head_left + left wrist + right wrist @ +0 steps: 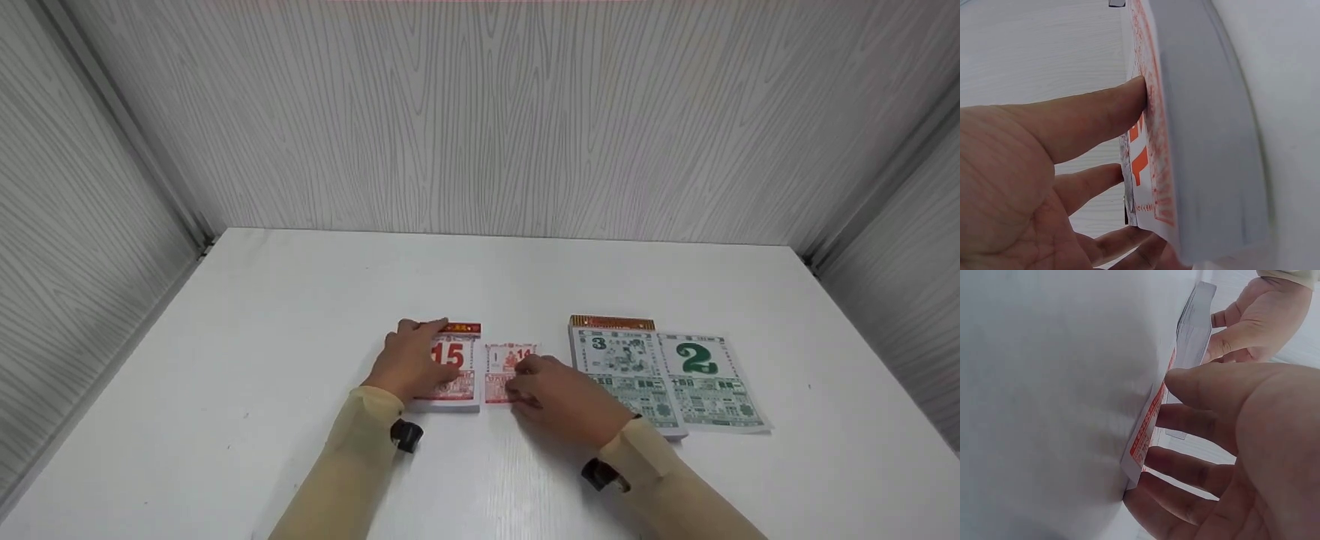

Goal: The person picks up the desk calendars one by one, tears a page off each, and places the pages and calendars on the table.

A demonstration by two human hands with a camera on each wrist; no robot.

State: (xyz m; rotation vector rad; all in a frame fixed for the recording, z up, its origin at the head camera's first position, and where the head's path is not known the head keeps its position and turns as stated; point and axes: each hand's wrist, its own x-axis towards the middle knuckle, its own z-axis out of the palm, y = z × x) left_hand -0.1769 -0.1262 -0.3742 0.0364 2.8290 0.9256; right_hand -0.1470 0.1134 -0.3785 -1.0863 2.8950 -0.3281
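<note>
A small tear-off calendar pad [456, 349] with a red 15 and a red header lies in front of the person. The left hand [409, 362] rests on it, thumb touching the printed page and other fingers spread by the top and left edge. In the left wrist view, the thick white page block [1213, 140] shows beside the thumb. Just right of the pad lies a loose calendar sheet [498, 375] printed with a red 14. The right hand [562, 394] touches this sheet with its fingertips and covers its right side; the fingers are extended in the right wrist view.
A larger calendar pad [619, 360] with a green 3 lies to the right, partly behind the right hand. Against its right side lies a loose sheet [709, 375] with a green 2. Grey wood-grain panels [480, 112] stand around the white table [300, 300].
</note>
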